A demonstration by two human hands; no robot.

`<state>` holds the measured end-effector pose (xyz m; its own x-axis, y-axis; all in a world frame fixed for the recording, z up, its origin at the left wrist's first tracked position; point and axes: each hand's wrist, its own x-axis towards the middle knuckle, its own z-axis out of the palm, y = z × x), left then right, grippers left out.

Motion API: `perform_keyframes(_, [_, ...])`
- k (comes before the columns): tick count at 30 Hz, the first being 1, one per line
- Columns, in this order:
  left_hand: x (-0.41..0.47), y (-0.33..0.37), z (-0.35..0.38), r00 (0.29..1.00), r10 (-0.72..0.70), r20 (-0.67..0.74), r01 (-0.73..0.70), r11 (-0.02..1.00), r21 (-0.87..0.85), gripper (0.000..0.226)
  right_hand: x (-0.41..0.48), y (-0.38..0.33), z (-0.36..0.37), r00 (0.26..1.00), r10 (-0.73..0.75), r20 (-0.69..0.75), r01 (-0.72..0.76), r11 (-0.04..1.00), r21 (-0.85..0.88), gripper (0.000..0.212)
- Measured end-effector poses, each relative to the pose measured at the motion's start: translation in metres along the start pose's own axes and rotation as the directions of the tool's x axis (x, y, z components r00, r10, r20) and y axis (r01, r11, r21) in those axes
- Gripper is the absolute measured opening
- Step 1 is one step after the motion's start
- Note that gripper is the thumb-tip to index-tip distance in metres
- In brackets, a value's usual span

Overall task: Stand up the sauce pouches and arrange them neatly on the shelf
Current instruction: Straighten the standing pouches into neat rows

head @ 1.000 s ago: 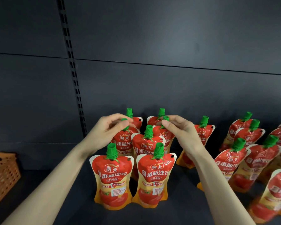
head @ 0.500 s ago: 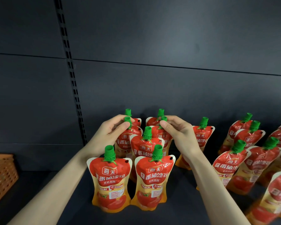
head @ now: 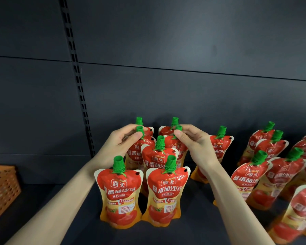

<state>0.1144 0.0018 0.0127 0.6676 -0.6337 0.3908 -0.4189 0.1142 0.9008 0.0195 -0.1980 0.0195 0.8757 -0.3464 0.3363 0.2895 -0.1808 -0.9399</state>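
Two pouches are being held by their green caps inside a cluster standing near the middle of the shelf (head: 198, 225). The left pouch (head: 135, 151) is standing upright in the second row from the back, and the left hand (head: 119, 144) is pinching the left cap (head: 139, 129) between thumb and forefinger. The right pouch (head: 176, 147) is standing beside it in the same row, and the right hand (head: 193, 140) is pinching the right cap (head: 178, 127) with thumb and curled fingers.

Behind these two, the back pair (head: 165, 131) is standing nearest the back panel (head: 184, 94), only caps and shoulders showing. In front, a middle pouch (head: 157, 159) is standing between the held ones. The front pair (head: 119, 193) is standing side by side, touching, with labels facing the camera.

A single pouch (head: 219, 145) is standing just right of the right hand, partly hidden by the wrist. Farther right, apart from the cluster, a second group (head: 251, 179) is leaning in loose rows, and its far-right pouches are showing only as a blur.

A slotted upright (head: 78, 85) is running down the panel at left. An orange basket (head: 2, 188) is sitting at the shelf's left end.
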Motion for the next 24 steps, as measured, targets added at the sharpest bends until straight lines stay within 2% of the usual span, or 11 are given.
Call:
perform_keyframes(15, [-0.003,0.009,0.0,1.0,0.006,0.006,-0.006,1.0,0.003,0.024,0.0,0.001,-0.001,1.0,-0.01,-0.005,0.01,1.0,-0.01,0.012])
perform_keyframes(24, [0.0,0.015,-0.007,1.0,0.002,-0.015,0.0,0.993,0.119,0.023,0.0,-0.004,0.0,1.0,-0.007,0.001,0.007,1.0,-0.013,0.011])
